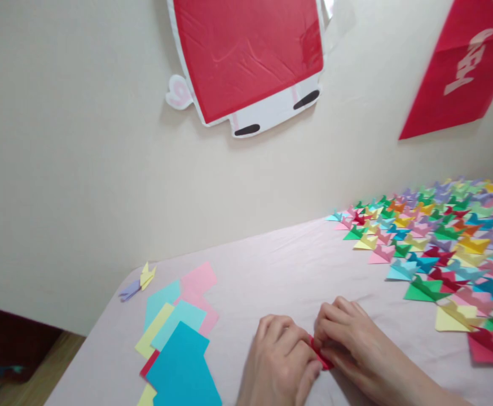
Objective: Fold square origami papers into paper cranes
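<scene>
A small folded piece of red paper [326,362] lies on the cloth-covered table between my two hands, mostly hidden by the fingers. My left hand [278,358] is closed, its thumb and curled fingers pressing the paper's left side. From the right, my right hand [348,335] pinches the other side with its fingers bent. Left of my hands are loose square paper sheets: blue [181,361], light turquoise [179,324], yellow [155,330] and pink [198,279], overlapping one another.
Rows of folded paper birds [426,287] in many colours cover the table's right side. A yellow folded piece [147,276] and a purple one [130,290] sit near the far left corner. Behind the table rises a wall [102,141] with a red-and-white cutout [250,56].
</scene>
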### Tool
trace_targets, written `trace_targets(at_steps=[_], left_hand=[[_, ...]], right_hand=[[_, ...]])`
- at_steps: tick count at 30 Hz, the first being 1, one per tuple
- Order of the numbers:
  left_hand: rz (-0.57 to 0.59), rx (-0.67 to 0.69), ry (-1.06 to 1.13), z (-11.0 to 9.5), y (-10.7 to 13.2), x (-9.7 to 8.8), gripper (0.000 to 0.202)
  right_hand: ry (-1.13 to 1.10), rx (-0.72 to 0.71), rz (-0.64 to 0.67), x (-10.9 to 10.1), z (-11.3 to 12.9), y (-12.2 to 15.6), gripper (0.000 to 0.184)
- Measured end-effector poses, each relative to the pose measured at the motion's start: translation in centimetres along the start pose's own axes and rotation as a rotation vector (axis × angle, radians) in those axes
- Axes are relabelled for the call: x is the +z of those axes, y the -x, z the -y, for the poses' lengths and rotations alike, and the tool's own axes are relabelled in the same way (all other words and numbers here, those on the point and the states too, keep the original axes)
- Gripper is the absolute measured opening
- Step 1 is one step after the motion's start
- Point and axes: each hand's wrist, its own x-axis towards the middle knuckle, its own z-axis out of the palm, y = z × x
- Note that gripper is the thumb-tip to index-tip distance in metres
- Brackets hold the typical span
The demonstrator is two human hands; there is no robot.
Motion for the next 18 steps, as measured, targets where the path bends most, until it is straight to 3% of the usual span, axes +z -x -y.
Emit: trace_targets(at_steps=[3, 8, 12, 18], left_hand=[[0.005, -0.09, 0.044, -0.2, 0.0, 0.2, 0.016], [0.192, -0.273, 0.013, -0.7, -0.4, -0.7, 0.012], [0.219, -0.274, -0.058, -0.6, -0.4, -0.9, 0.012], [0.198, -0.28, -0.114, -0.3, 0.3, 0.4, 0.011]], right_hand=[[-0.055, 0.051, 0.038, 0.2, 0.0, 0.8, 0.022], [-0.065, 0.139, 0.033, 0.1, 0.3, 1.2, 0.015], [-0.047, 0.14, 0.025, 0.0, 0.6, 1.2, 0.016], [-0.022, 0.089, 0.004, 0.0, 0.5, 1.5, 0.012]])
